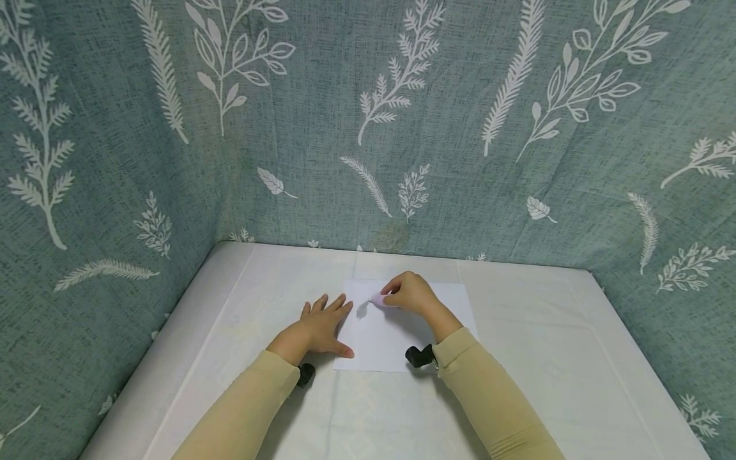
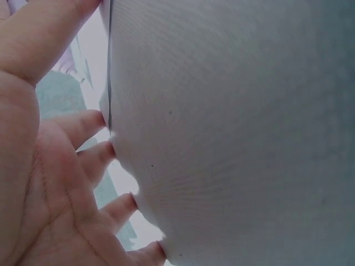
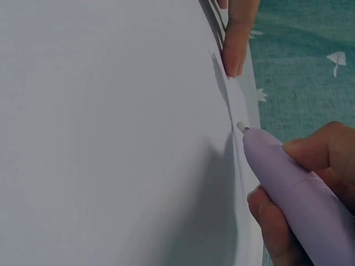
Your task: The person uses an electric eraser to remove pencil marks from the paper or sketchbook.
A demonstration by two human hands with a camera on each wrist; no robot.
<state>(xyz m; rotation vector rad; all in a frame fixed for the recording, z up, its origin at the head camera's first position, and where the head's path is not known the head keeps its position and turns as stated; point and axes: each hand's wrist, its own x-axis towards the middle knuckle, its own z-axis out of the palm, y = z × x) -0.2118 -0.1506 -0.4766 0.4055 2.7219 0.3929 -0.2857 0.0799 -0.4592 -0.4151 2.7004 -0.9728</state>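
Observation:
A white sheet of paper (image 1: pixel 376 348) lies on the table. My left hand (image 1: pixel 315 332) rests at its left edge, fingers spread; in the left wrist view the fingertips (image 2: pixel 126 206) touch the surface. My right hand (image 1: pixel 415 295), over the sheet's upper part, grips a lilac electric eraser (image 3: pixel 283 177) between thumb and fingers. Its small white tip (image 3: pixel 241 126) points left, toward the left hand. Whether the tip touches the paper, I cannot tell. Near the tip is a grey patch (image 1: pixel 362 310) on the paper.
A white cloth (image 1: pixel 535 345) covers the table around the sheet. Green leaf-patterned fabric (image 1: pixel 322 128) hangs behind and at both sides. Black wrist cameras (image 1: pixel 418 356) stick out beneath both beige sleeves (image 1: pixel 489 390).

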